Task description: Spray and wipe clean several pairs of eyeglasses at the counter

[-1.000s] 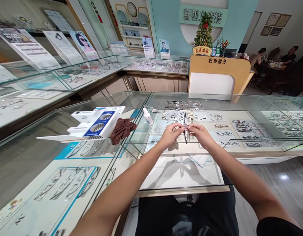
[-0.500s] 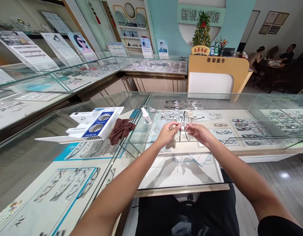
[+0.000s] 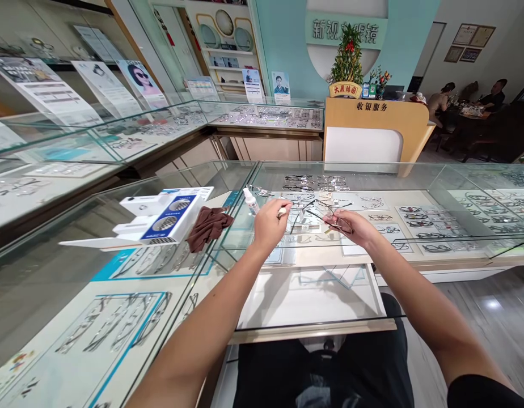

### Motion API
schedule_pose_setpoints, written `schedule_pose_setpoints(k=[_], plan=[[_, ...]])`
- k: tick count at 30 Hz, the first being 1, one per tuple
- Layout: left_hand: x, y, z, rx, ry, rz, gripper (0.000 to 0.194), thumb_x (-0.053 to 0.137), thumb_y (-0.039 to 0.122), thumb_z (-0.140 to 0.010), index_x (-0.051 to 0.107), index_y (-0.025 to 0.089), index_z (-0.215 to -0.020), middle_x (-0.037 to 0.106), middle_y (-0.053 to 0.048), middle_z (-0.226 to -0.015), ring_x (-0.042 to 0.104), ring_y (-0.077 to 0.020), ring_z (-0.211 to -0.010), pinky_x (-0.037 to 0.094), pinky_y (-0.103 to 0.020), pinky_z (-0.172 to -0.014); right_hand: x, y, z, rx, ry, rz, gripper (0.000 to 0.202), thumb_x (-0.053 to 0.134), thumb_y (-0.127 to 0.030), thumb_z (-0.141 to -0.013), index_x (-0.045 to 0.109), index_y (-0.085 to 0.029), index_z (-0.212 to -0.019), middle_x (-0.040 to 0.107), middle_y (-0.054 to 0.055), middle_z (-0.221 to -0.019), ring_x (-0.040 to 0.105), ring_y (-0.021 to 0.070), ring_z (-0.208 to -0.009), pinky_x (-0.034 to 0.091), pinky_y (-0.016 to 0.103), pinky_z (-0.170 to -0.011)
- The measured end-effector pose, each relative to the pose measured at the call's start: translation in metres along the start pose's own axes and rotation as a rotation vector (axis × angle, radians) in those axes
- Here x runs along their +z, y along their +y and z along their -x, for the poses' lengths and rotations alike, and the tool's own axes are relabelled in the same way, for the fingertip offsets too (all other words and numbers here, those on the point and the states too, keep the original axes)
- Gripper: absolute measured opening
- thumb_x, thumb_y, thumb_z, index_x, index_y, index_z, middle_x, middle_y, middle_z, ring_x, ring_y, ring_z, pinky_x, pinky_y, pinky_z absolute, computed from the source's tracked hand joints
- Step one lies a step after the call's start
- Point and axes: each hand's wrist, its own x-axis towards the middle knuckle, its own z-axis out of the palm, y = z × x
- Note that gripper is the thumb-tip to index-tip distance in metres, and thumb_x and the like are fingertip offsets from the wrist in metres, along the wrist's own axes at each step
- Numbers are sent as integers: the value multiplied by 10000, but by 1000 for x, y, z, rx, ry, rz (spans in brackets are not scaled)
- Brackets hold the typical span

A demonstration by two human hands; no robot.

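Note:
My right hand [image 3: 351, 225] pinches a pair of eyeglasses [image 3: 343, 228] by the lens side, above the glass counter. Their thin dark temples point up and to the left. My left hand [image 3: 271, 222] is closed in the air to the left of the glasses, apart from them. A small pale piece shows between its fingers, too little of it to name. Just behind my left hand a white spray bottle [image 3: 249, 199] stands on the counter. Left of the bottle lies a crumpled brown cloth [image 3: 210, 226].
An opened white and blue box [image 3: 170, 218] rests on the glass beside the cloth. Rows of eyeglass frames [image 3: 432, 221] lie under the glass countertop. Below my hands, a white drawer [image 3: 287, 300] is pulled out. Beyond stands a wooden cashier desk [image 3: 376, 127]; two people sit at the far right.
My left hand has come off the glasses and moved left, turning over into a closed grip. The glasses, still in my right hand, have tilted from upright temples to temples slanting left.

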Motion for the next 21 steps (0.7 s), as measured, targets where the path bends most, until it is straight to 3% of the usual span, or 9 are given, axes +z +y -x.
schedule_pose_setpoints(k=[3,6,10,13,21], plan=[[2,3,2,8,94,-8,273,515,363,-1059,701,203,-939,743,-61,-896,671,-210,-845,492,-324,-769,2,-2,4,1,-4,-58,349,927,-482,-698,665,-252,-723,854,16,-1125,702,244,-1287,442,373,-1126],[7,12,8,120,94,0,256,531,353,-1064,718,195,-992,729,-52,-871,667,-192,-815,505,-307,-763,5,-1,6,-18,-18,-118,392,946,-514,-710,651,-261,-764,859,7,-1165,703,244,-1325,391,412,-1219],[16,27,19,333,-89,2,289,534,345,-1081,743,220,-1237,707,-32,-845,661,-176,-786,503,-280,-725,9,1,8,-40,-76,-188,381,938,-505,-744,643,-268,-785,854,17,-1205,694,241,-1353,373,436,-1266],[23,34,27,412,-239,-24,317,530,366,-1091,740,252,-1300,710,-34,-863,664,-178,-785,489,-274,-688,12,2,9,-55,-104,-207,339,920,-489,-770,662,-272,-797,845,29,-1232,693,241,-1349,410,439,-1250],[28,23,29,292,-293,-58,280,526,375,-1093,750,226,-1017,763,-49,-932,696,-182,-814,466,-286,-669,4,1,6,-136,-30,-267,280,904,-486,-797,715,-283,-827,817,-5,-1298,713,233,-1302,483,402,-1192]])
